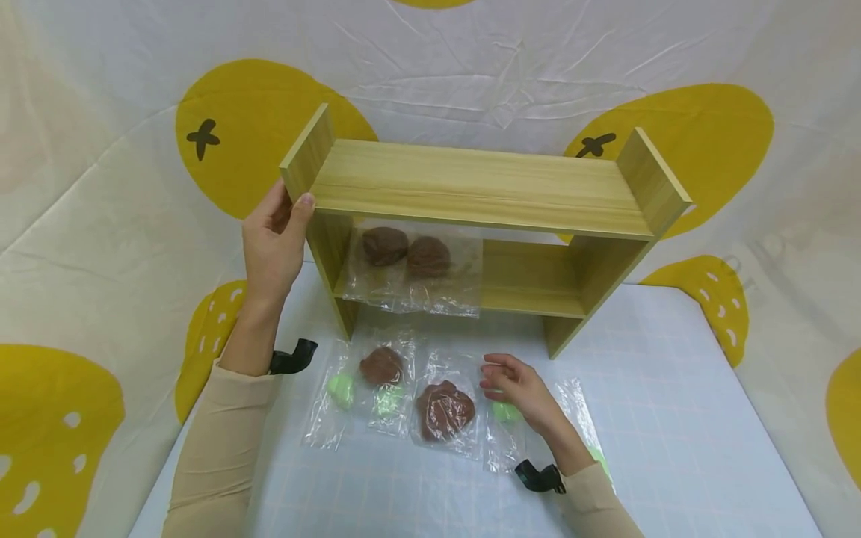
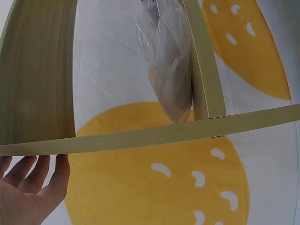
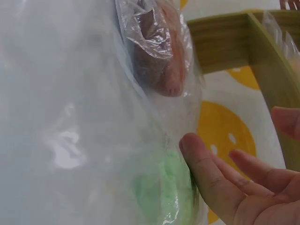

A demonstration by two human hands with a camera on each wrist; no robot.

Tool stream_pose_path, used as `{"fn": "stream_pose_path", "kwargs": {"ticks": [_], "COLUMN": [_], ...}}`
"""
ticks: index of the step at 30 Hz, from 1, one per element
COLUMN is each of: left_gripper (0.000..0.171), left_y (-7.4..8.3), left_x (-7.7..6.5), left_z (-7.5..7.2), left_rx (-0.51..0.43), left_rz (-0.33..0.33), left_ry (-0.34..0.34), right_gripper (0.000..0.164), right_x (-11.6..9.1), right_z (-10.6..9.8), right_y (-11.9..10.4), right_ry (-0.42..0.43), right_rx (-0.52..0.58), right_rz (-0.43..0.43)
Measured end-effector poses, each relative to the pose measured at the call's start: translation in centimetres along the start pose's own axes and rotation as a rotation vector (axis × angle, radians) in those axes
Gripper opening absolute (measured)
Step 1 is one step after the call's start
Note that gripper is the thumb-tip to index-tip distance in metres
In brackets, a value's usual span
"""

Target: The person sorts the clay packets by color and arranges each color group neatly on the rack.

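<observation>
My left hand [image 1: 272, 239] holds the left side panel of a small wooden shelf [image 1: 484, 183], thumb at its front edge and fingertips against its outer face. My right hand [image 1: 521, 388] hovers low over the bags, fingers loosely bent and holding nothing. Under it lies a clear bag with a green lump [image 1: 506, 412]; the right wrist view has the fingers right beside that green lump [image 3: 164, 187]. Just left is a bag with a brown lump [image 1: 445, 411]. On the shelf's lower board rests a clear bag with two brown lumps [image 1: 429, 256], its edge hanging over the front.
Further left on the table [image 1: 673, 418] lie a bag with brown and green lumps [image 1: 382, 366] and one with a green lump [image 1: 341, 391]. Another clear bag [image 1: 575, 407] is partly behind the right forearm. A patterned white cloth [image 1: 471, 67] hangs behind the shelf.
</observation>
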State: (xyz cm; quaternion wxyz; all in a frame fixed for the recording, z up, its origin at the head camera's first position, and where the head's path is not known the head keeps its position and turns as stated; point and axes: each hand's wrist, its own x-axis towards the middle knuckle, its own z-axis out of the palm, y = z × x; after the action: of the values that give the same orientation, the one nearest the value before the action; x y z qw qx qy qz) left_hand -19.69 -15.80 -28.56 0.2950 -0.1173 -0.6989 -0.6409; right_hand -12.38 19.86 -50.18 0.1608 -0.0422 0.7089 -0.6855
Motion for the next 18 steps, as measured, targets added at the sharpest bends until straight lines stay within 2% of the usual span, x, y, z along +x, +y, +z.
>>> {"fn": "stream_pose_path", "kwargs": {"ticks": [6, 12, 18], "left_gripper": [0.038, 0.038, 0.038], "left_y": [-0.09, -0.04, -0.47], "left_x": [0.04, 0.02, 0.14], "left_z": [0.05, 0.11, 0.03], "left_rx": [-0.006, -0.009, -0.024], "left_rz": [0.005, 0.003, -0.002], "left_ry": [0.004, 0.003, 0.005], "right_gripper": [0.053, 0.056, 0.052], "right_x": [-0.07, 0.06, 0.44], "right_z": [-0.14, 0.05, 0.38], "right_y": [0.25, 0.01, 0.21], "right_ry": [-0.028, -0.017, -0.019], "right_rx": [-0.017, -0.051, -0.028], "right_rz": [0.020, 0.049, 0.069]}}
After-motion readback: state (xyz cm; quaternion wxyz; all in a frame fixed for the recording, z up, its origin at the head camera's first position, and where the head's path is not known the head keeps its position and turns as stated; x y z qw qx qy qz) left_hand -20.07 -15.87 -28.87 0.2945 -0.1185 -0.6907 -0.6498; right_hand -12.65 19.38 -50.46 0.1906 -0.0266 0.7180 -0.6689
